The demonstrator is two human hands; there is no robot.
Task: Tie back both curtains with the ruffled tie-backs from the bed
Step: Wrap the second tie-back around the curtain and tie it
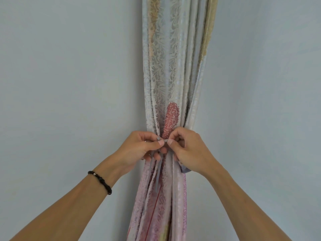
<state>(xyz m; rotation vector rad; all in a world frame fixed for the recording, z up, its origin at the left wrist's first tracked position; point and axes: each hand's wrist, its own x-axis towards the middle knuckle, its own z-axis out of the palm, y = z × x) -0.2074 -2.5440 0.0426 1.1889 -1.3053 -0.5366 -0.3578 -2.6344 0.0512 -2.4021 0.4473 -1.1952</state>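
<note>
Two hands meet at the waist of a gathered curtain (171,75) that hangs in front of a pale blue-grey wall (69,66), seen from the head camera. Damask leaf patterns in silver-grey cover the curtain's upper folds, with a beige band along its right edge, a red textured patch just above the hands, and pink and lilac folds below them. A thin grey tie-back cord (165,140) crosses the front of the bunched fabric at its narrowest place. On the left hand (142,146) the fingers are curled, thumb and forefinger pinching the cord's left part; on the right hand (188,148) they are likewise curled, thumb and forefinger pinching the cord's right part, so the two thumbs sit just beside each other. One loose grey strap end (157,176) hangs down from below the left hand over the pink folds. A bit of grey fabric (185,169) shows under the right wrist. A black beaded bracelet (101,181) circles the left wrist
</note>
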